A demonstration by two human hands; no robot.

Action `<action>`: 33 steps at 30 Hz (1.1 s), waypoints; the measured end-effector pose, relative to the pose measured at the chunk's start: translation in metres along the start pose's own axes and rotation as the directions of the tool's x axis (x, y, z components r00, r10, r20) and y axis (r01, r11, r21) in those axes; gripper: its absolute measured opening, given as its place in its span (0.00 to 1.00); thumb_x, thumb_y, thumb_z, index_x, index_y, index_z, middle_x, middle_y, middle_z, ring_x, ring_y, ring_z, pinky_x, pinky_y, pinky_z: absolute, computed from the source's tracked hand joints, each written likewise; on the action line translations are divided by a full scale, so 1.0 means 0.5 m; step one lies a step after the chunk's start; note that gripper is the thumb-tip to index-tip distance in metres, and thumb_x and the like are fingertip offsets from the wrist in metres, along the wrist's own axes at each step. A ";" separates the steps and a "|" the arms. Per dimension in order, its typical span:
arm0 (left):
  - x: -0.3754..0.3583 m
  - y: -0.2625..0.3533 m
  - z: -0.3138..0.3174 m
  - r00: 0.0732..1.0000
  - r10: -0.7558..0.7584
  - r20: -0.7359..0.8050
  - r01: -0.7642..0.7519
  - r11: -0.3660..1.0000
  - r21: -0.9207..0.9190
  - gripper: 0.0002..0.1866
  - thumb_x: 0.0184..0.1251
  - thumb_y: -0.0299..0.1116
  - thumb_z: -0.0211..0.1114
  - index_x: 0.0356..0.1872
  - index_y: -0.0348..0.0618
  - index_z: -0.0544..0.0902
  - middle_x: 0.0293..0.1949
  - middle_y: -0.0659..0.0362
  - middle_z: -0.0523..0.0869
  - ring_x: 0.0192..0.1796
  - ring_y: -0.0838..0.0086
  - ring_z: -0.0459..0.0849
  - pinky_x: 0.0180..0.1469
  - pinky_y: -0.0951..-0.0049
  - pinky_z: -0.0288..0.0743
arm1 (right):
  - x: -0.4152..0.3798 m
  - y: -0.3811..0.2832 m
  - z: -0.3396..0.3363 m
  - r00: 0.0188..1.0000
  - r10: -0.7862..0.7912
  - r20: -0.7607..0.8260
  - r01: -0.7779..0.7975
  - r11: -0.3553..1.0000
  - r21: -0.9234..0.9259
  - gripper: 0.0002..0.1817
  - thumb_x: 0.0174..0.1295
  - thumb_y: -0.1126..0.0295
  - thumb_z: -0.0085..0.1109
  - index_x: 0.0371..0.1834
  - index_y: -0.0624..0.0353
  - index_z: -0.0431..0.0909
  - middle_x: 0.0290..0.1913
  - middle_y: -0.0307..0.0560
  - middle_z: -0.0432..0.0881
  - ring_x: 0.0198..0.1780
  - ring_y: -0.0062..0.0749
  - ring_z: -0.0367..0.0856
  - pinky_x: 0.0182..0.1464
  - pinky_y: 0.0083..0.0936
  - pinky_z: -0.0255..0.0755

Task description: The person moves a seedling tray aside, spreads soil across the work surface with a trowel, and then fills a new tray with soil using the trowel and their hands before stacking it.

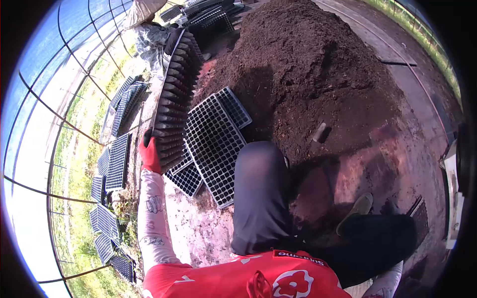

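Observation:
My left hand [149,152], in a red and black glove, is closed on the near end of a black seedling tray [175,97]. The tray is tipped up on its side, and the undersides of its cells point right. At its far end another person's dark-gloved hand [172,41] touches it. Just right of this tray, several black seedling trays [213,144] lie overlapping on the ground. My right hand is out of view; only part of that sleeve shows at the bottom edge.
A large heap of dark soil [308,64] fills the upper middle, with a small pale cylindrical object [319,132] on its lower slope. More seedling trays [118,161] line the left side beside a wire-grid wall [49,114]. Stacked trays [208,17] stand behind.

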State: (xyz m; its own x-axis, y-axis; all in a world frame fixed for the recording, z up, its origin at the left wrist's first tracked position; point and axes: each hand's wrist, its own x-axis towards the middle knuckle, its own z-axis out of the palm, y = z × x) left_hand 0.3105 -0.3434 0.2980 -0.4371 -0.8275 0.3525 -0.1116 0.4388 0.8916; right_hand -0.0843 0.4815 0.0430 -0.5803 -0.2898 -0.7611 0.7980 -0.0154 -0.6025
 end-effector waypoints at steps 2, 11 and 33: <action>0.012 0.100 0.055 0.988 0.111 0.104 -0.104 0.992 -0.076 0.17 0.59 0.22 0.48 0.51 0.33 0.71 0.46 0.56 0.77 0.48 0.74 0.75 0.54 0.76 0.65 | 0.051 0.012 -0.031 0.981 -0.001 0.192 0.003 1.000 -0.011 0.09 0.54 0.59 0.50 0.26 0.48 0.65 0.21 0.37 0.64 0.21 0.30 0.64 0.22 0.30 0.60; -0.045 0.466 0.589 0.631 0.527 0.569 -0.394 0.850 -0.350 0.27 0.49 0.14 0.55 0.56 0.34 0.67 0.53 0.55 0.73 0.56 0.72 0.71 0.59 0.74 0.62 | -0.202 -0.262 0.350 0.865 -0.496 0.078 0.502 0.844 -0.188 0.28 0.59 0.52 0.50 0.60 0.52 0.58 0.48 0.46 0.72 0.47 0.34 0.73 0.44 0.33 0.69; -0.333 -0.014 1.056 0.826 -0.059 0.561 -0.439 0.557 0.705 0.46 0.43 0.55 0.66 0.63 0.49 0.56 0.60 0.46 0.61 0.59 0.51 0.64 0.55 0.58 0.65 | -0.033 -0.120 0.155 0.742 -0.647 -0.176 0.643 0.761 -0.085 0.12 0.59 0.69 0.47 0.43 0.62 0.73 0.39 0.44 0.78 0.41 0.25 0.77 0.46 0.22 0.72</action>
State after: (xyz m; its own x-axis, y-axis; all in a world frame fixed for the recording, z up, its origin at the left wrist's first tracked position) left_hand -0.0874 -0.0236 0.0831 -0.8551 -0.5123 0.0792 -0.4990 0.8549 0.1419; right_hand -0.1103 0.4131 0.1103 -0.9755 -0.0365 -0.2169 0.2198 -0.1169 -0.9685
